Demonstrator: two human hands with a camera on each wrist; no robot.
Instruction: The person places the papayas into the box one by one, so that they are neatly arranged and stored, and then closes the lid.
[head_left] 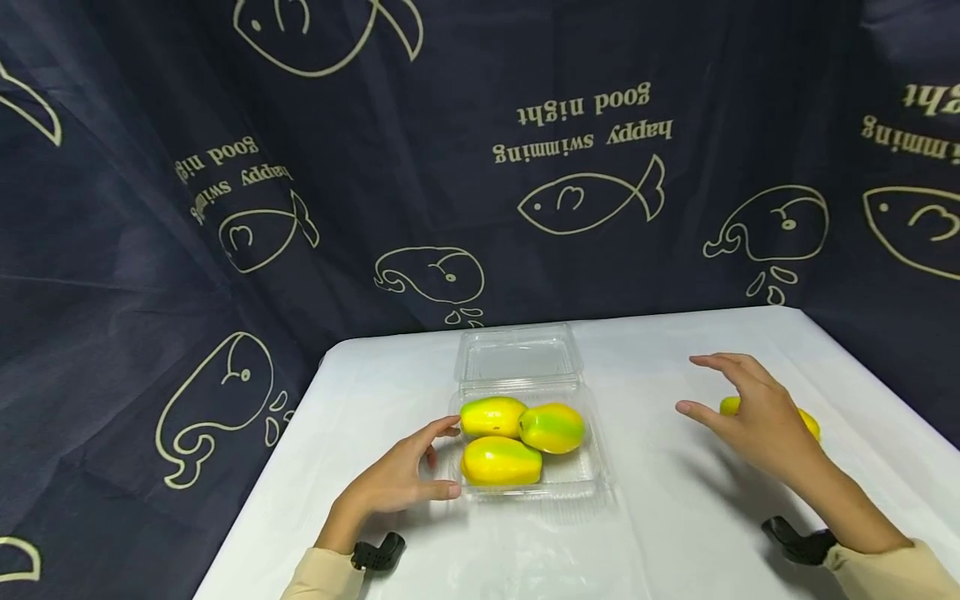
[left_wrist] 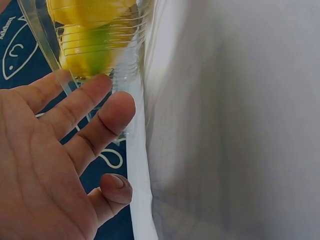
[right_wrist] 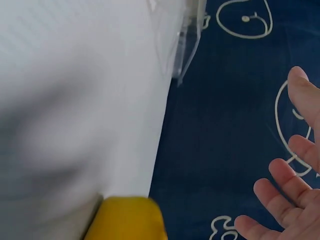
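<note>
A clear plastic clamshell box (head_left: 570, 475) lies with its lid folded back. Inside it are three glossy yellow-green fruits, resembling mangoes or papayas: one at the back left (head_left: 492, 417), one at the right (head_left: 552, 427), one at the front left (head_left: 501, 462). My left hand (head_left: 401, 473) is at the box's left side, thumb and fingers apart; whether it touches the wall is hard to tell. Right of the box, my right hand (head_left: 765, 421) hovers over the table with spread fingers, holding nothing. Behind it, mostly hidden, shows more yellow fruit (head_left: 810, 424).
The box's lid (head_left: 517, 353) lies towards the table's far edge. A white cloth (head_left: 645, 367) covers the table. Dark blue curtains (head_left: 450, 167) printed with fish and whales hang behind and at both sides. Each wrist wears a black device.
</note>
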